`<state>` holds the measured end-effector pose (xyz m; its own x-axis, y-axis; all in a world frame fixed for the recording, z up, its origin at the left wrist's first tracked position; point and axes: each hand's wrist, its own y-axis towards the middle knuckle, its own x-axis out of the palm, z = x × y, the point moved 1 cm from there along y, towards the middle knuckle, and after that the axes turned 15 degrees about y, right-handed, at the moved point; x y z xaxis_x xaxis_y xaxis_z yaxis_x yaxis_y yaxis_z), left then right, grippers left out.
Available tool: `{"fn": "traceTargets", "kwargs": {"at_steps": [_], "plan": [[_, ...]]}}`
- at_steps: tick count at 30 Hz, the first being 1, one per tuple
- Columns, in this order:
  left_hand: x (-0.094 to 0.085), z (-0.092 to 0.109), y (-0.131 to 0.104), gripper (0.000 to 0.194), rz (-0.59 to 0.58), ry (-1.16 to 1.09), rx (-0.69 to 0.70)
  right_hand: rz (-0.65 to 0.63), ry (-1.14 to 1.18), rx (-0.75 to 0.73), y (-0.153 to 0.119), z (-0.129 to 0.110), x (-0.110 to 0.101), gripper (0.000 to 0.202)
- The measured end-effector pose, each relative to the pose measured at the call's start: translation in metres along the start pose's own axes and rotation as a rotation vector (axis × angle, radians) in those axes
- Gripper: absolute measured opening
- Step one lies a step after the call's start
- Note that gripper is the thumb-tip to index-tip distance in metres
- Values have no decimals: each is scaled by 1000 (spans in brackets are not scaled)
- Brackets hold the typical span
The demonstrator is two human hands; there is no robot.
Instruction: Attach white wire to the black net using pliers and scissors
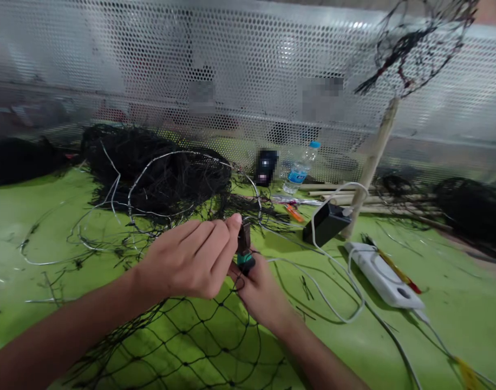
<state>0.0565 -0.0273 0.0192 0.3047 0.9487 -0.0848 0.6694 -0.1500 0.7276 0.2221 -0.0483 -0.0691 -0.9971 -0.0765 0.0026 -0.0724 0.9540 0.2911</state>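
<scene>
On green tabletop (443, 336), black netting (203, 341), perforated metal screen (240, 59) behind

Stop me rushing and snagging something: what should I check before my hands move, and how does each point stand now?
1. Teal-and-black tool held in right hand: ok.
2. Left hand gripping wire: cannot tell, fingers hide it.
3. Looped wire clear of dark bundle: not ok, it crosses it.
4. White cable tidied: not ok, it loops loosely.
5. Bottle capped: ok.
</scene>
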Motion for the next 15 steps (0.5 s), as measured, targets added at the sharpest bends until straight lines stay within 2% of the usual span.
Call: {"fn": "traceTargets", "kwargs": {"at_steps": [2,4,7,15], "plan": [[-1,1,0,6,-4,-9,-15,-2,-115,0,-1,3,-1,21],[-1,2,0,4,3,-17,-25,-32,-123,62,-3,4,-2,10],[0,1,-1,5,-5,-26,-30,-57,-37,124,-4,3,1,23],[2,-2,-7,12,-43,-50,-53,-11,70,97,-6,0,1,30]]}}
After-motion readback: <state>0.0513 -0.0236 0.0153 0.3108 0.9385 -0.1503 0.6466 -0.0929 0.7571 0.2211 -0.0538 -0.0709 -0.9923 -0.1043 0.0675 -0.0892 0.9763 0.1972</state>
